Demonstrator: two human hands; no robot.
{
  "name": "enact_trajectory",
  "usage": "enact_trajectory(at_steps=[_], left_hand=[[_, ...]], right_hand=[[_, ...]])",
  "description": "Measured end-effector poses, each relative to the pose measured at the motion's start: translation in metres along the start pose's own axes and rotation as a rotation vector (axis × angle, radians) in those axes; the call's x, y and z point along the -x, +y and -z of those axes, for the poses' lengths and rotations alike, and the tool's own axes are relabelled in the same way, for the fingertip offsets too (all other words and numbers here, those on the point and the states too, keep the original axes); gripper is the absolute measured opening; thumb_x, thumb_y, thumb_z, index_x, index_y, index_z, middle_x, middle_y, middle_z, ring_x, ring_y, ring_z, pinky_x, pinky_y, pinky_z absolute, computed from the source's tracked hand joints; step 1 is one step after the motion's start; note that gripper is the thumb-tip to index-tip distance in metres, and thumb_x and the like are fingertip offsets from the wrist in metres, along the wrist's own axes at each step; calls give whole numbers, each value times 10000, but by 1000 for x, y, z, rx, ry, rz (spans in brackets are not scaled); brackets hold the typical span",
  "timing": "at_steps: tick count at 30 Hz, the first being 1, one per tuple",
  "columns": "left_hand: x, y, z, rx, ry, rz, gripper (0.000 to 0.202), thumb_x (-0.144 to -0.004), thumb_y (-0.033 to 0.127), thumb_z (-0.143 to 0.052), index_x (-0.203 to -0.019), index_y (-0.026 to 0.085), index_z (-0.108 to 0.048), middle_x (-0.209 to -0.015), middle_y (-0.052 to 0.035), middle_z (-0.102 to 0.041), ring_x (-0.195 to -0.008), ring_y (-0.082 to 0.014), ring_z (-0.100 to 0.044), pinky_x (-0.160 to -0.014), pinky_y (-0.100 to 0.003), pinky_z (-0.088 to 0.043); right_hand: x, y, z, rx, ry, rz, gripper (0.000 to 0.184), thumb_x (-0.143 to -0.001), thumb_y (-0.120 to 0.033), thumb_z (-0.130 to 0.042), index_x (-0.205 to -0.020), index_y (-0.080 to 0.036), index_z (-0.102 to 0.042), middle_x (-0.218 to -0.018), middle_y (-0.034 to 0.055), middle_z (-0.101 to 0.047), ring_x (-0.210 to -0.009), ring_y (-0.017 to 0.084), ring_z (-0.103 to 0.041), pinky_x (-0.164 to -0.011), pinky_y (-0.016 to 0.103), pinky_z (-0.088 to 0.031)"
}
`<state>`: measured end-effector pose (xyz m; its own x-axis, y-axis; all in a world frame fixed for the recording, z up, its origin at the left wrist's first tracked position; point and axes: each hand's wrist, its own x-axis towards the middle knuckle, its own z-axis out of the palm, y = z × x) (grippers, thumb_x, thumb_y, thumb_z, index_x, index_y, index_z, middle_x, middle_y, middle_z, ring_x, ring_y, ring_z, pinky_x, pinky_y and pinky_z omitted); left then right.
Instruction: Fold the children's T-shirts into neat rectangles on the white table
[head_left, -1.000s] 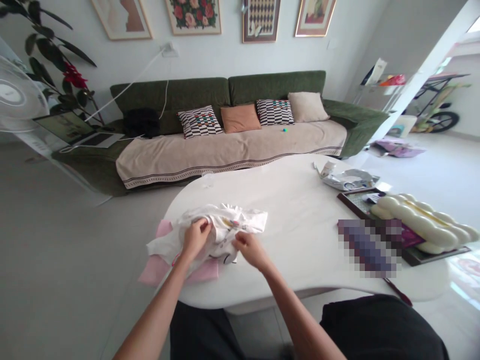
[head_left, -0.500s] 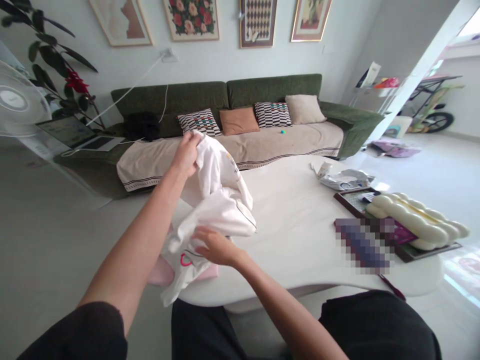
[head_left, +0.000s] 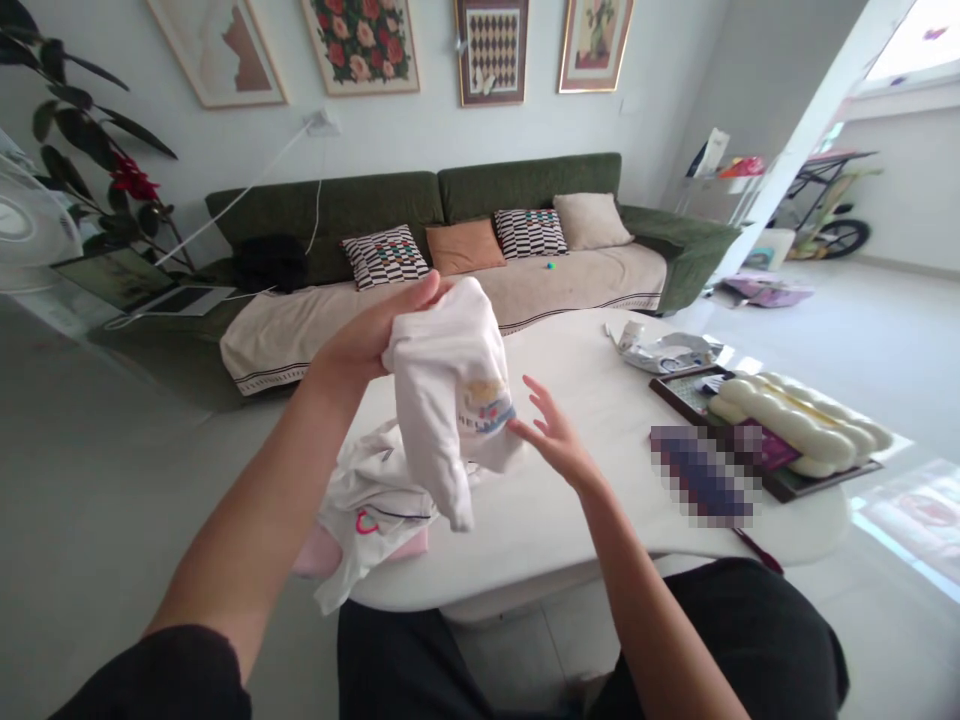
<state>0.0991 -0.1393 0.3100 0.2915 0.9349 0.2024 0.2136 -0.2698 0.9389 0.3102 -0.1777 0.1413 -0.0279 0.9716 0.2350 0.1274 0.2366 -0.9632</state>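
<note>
A white long-sleeved child's shirt (head_left: 442, 390) with a colourful print on its front hangs above the table from my left hand (head_left: 397, 320). The left fingers are partly hidden behind its top edge, and a sleeve dangles below. At the shirt's right side, my right hand (head_left: 555, 435) has its fingers spread, with the thumb by the print. Below and to the left, a rumpled white garment (head_left: 375, 490) with a pink mark and dark trim lies on the table's edge. Pink cloth (head_left: 409, 543) shows beneath it.
A white rounded table (head_left: 555, 520) is before me. On its right are a dark tray (head_left: 795, 492) with a puffy cream-coloured object (head_left: 802, 415), a silver wrapper (head_left: 667, 352) and a blurred-out item (head_left: 705, 475). Behind stands a green sofa (head_left: 337, 215) with cushions.
The shirt has come up off the other white garment and now hangs separately. My right hand has left the pile and moved up and right to the shirt's side. The view has shifted slightly.
</note>
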Motion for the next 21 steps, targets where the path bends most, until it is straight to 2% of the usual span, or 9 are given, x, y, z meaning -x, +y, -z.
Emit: enact_trajectory(at_steps=[3,4,6,9,11,13,16,18,21], left_hand=[[6,1,-11,12,-364,85,452,-689,565,-546,-860,155,-626,-776,-62,-650,-739,-222,-627,-542,-251,-462],[7,0,-15,-17,-440,105,443,-642,531,-610,-870,152,-632,-774,-66,-656,-751,-232,-628,-555,-254,-463],[7,-2,-23,-90,-532,120,432,-555,423,-713,-877,144,-643,-743,-62,-662,-785,-251,-626,-598,-262,-468],[5,-2,-34,-132,-679,148,452,-474,311,-770,-874,137,-655,-740,-54,-670,-796,-257,-624,-632,-267,-473],[4,-1,-36,-134,-759,191,438,-481,295,-764,-879,145,-660,-794,-61,-678,-789,-245,-624,-632,-264,-475],[2,0,-34,-149,-764,222,410,-501,282,-751,-883,163,-662,-850,-63,-678,-794,-229,-621,-638,-260,-476],[-4,-6,-27,-194,-598,190,354,-463,229,-762,-802,185,-668,-790,-35,-677,-757,-205,-619,-625,-254,-476],[-9,-14,-24,-224,-479,153,296,-450,224,-768,-723,183,-662,-716,-20,-668,-708,-191,-617,-600,-248,-475],[-15,-24,-23,-262,-383,87,226,-522,292,-751,-674,160,-651,-687,-26,-661,-664,-174,-610,-572,-228,-467]], right_hand=[[2,-20,21,-257,-81,72,531,-789,-586,-423,-1263,-347,-399,-1417,5,-299,-1281,212,-288,-982,410,-314],[3,-28,26,-277,-94,100,502,-803,-569,-419,-1252,-344,-416,-1405,2,-322,-1270,198,-308,-984,386,-314],[4,-42,34,-226,-162,129,479,-772,-513,-520,-1206,-318,-471,-1324,14,-435,-1190,187,-411,-936,331,-362],[6,-56,47,-104,-408,55,425,-689,-458,-635,-1042,-228,-581,-958,23,-628,-850,168,-578,-674,252,-454],[8,-60,60,-42,-463,-12,332,-685,-455,-632,-872,-182,-609,-724,-7,-602,-644,128,-552,-520,208,-407],[8,-62,76,-12,-361,-34,288,-695,-449,-623,-778,-177,-576,-650,-30,-555,-563,99,-505,-466,189,-360],[6,-65,101,38,-164,44,270,-694,-436,-628,-760,-195,-527,-657,-45,-534,-566,90,-489,-482,189,-363],[3,-70,113,145,-101,128,265,-673,-410,-656,-740,-197,-515,-626,-57,-506,-569,88,-479,-501,192,-371],[0,-84,125,246,-95,193,283,-623,-383,-704,-740,-197,-526,-618,-55,-512,-583,96,-486,-526,205,-395]])
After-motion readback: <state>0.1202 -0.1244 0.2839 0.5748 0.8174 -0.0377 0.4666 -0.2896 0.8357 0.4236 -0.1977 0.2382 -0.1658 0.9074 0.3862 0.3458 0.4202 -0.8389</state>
